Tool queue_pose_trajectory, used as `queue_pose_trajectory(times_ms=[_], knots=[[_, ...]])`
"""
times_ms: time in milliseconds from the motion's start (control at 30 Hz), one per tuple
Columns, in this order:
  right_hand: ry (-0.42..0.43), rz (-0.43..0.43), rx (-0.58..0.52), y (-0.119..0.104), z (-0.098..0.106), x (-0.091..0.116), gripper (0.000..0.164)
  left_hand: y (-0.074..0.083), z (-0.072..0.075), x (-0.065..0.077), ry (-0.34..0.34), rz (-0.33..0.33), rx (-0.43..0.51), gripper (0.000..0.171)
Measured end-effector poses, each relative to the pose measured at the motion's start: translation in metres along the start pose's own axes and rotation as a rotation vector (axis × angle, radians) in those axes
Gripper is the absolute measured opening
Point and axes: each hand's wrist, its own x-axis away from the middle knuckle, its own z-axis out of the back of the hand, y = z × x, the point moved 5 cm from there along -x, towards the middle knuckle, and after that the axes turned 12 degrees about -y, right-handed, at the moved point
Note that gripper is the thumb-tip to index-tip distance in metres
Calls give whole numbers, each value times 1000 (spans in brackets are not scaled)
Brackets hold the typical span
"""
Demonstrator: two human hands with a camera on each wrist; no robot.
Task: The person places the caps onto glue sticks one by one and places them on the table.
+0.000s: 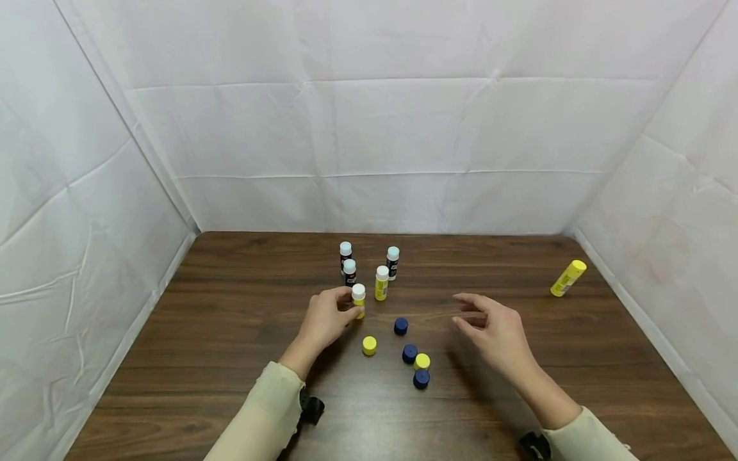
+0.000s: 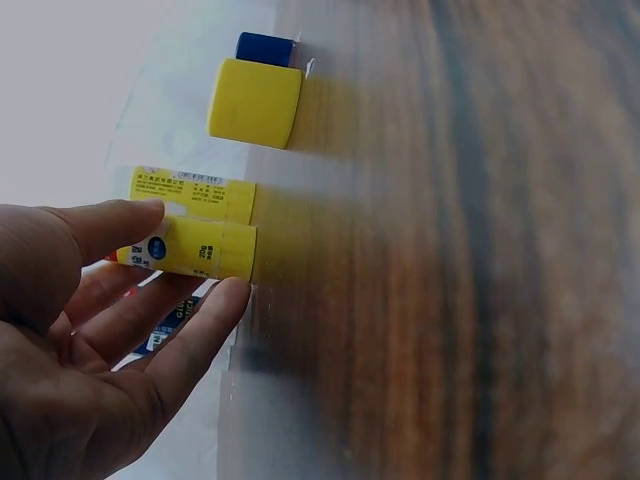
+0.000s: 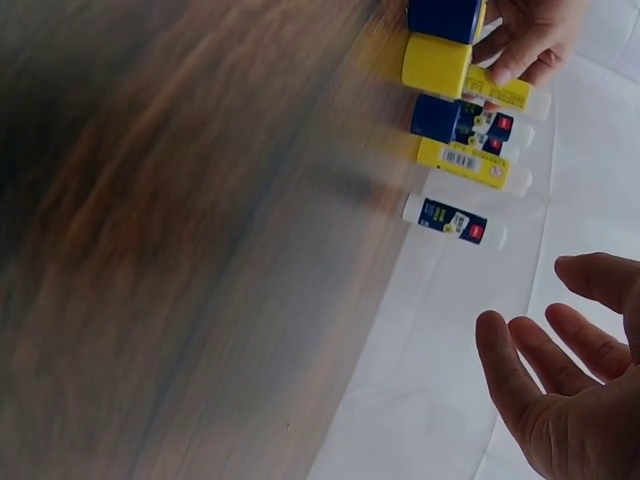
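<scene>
1. Left hand [image 1: 324, 319]: thumb and fingers pinching a cylindrical yellow glue stick with a white top [image 1: 359, 293], upright on the dark wood-grain table [image 1: 242, 358].
2. Right hand [image 1: 497, 334]: fingers parted and lightly bent, nothing between them; held above the table, right of the caps.
3. Second yellow glue stick, white-topped [image 1: 382, 285]: upright, near the held one, on its right.
4. Glue sticks with dark labels and white tops, three, upright: rear left one [image 1: 345, 251], front left one [image 1: 350, 274], right one [image 1: 393, 264], the last just behind the second yellow stick.
5. Round dark-blue caps, three, loose: far one [image 1: 401, 326], middle one [image 1: 410, 353], near one [image 1: 421, 379].
6. Round yellow caps, two, loose: one alone on the left [image 1: 369, 346]; one between the middle and near blue caps [image 1: 422, 362].
7. Capped yellow glue stick [image 1: 567, 278]: well apart at the far right, apparently upright, yellow-topped.
8. Progress, as judged: five sticks grouped without caps, matching five loose caps in number and colour; unresolved, those separated caps and the sixth stick, outside the group. Whether caps are coming off or going on cannot be told.
</scene>
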Motion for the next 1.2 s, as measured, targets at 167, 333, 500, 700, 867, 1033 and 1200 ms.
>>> queue_pose_trajectory(times_ms=[167,333,500,700,867,1033,1200], knots=[[-27,-3,-8,-5,-7,-1,40,0,2,0,1,-6,16,39],[-69,-11,-28,-8,-17,-1,41,1,3,2,-3,-13,28,38],[-107,-17,-7,-10,-27,0,43,2,3,3,-5,-19,42,37],[-169,-57,18,-11,-39,1,44,4,5,7,2,-9,72,36],[-207,-66,17,-11,-47,1,45,5,6,9,11,0,62,37],[-226,-63,25,-13,-51,0,47,7,8,12,17,1,65,36],[-253,-65,40,-16,-54,-1,46,9,10,14,23,1,70,36]])
